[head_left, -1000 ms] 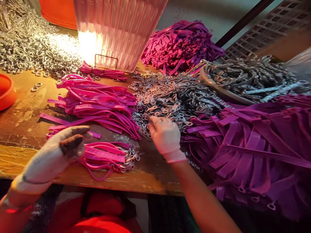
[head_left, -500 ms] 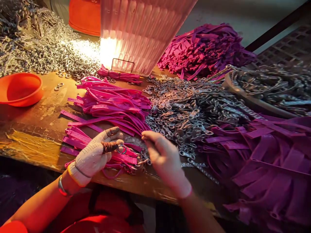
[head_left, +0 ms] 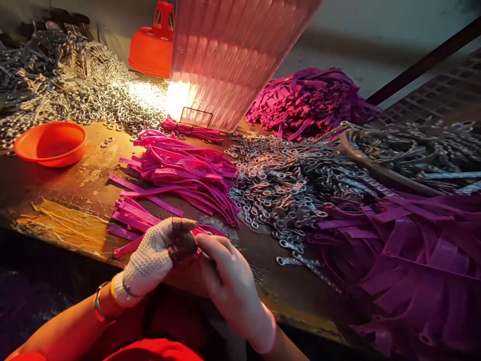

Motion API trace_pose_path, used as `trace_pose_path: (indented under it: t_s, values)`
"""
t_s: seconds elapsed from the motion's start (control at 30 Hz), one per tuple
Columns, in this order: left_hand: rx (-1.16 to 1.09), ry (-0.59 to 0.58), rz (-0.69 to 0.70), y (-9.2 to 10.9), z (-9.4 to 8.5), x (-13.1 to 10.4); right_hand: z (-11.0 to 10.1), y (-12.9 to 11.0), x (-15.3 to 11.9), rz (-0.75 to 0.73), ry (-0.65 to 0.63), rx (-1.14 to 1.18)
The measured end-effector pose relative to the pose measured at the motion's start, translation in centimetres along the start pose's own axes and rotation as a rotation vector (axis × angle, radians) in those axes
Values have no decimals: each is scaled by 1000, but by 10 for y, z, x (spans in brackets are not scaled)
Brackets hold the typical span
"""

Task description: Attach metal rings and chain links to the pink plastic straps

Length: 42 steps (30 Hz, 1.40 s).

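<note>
Pink straps (head_left: 188, 172) lie on the tabletop (head_left: 88, 183) beside metal links (head_left: 268, 190); nearer, the gloved left hand (head_left: 152, 258) and right hand (head_left: 235, 283) meet at the fingertips, each grip's closure and contents indiscernible.

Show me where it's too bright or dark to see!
Head view: white glare washes out the lower left of the ribbed sheet. Head view: below the table at left is nearly black. Head view again: where the left hand and right hand meet, it's hard to see what's between them.
</note>
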<state>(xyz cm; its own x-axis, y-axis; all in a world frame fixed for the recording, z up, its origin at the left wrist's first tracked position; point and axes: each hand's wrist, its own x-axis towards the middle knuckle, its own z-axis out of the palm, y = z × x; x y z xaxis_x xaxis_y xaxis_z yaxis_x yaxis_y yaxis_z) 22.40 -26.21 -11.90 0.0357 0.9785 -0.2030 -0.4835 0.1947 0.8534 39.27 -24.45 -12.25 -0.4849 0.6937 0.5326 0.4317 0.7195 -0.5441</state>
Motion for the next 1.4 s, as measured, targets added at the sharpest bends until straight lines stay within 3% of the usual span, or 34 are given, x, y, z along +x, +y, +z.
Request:
trace_pose_path:
  t_s: [0.1, 0.27, 0.4, 0.6, 0.73, 0.83, 0.9, 0.97, 1.0, 1.03, 1.07, 1.1, 1.13, 1.23, 1.4]
  values:
    - [48, -62, 4, -3, -2, -10, 5, -7, -6, 95, 32, 58]
    - [110, -31, -40, -9, -4, -16, 7, -15, -5, 128, -102, -229]
    - [-11, -7, -126, -11, -3, -11, 11, -20, 2, 140, -134, -346]
    - [100, 74, -42, -6, -17, -4, 24, -18, 6, 236, -180, -115]
    - [192, 90, -81, -2, -22, -8, 31, -13, 9, 169, -219, -210]
    - [265, 98, -40, 5, -18, -9, 35, -15, 13, 313, -291, 145]
    - [463, 27, 31, 16, -23, -2, 35, -16, 13, 438, -277, 427]
    - [809, 36, 215, 34, -44, 13, 32, -15, 8, 531, -177, 536]
    - [1018, 98, 336, 44, -60, 24, 30, -14, 4, 571, -121, 542]
    - [1237, 266, 481, 56, -80, 36, 27, -12, -1, 610, -82, 540]
    - [1458, 438, 507, 66, -102, 47, 24, -10, -7, 640, -68, 548]
    - [1671, 579, 420, 76, -122, 59, 21, -8, -13, 661, -66, 563]
    - [1830, 628, 262, 83, -141, 70, 18, -7, -19, 672, -66, 581]
    - [1901, 629, 119, 90, -177, 92, 15, -4, -32, 663, -48, 620]
    - [1679, 751, 78, 85, -179, 97, 14, -2, -43, 636, -6, 549]
